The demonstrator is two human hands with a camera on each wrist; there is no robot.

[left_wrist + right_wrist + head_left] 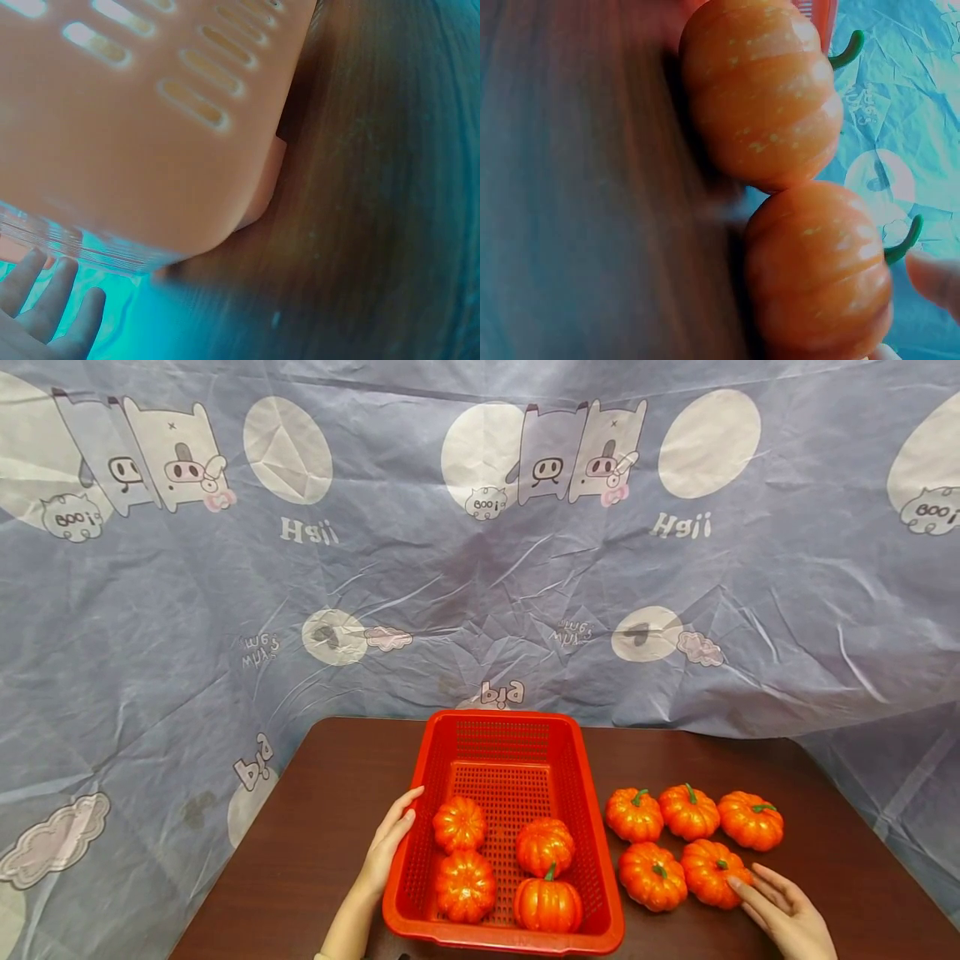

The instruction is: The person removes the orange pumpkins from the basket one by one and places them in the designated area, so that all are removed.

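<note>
A red plastic basket (592, 827) stands on the table with several small orange pumpkins (466, 885) inside its near half. My left hand (386, 847) rests against the basket's left side, its fingers extended along the outer wall; the left wrist view shows those fingers (64, 292) beside the basket wall (135, 165). On the right, my right hand (787, 914) reaches the nearest right pumpkin (715, 873), thumb and fingers spread at its right side. In the right wrist view the thumb (934, 281) is close to that pumpkin's (817, 277) green stem, and a fingertip shows low beside it.
Several more pumpkins with green stems (688, 812) sit in two rows right of the basket. The brown table (300, 827) extends to both sides. A grey-blue cartoon-printed sheet (480, 585) hangs behind and around it.
</note>
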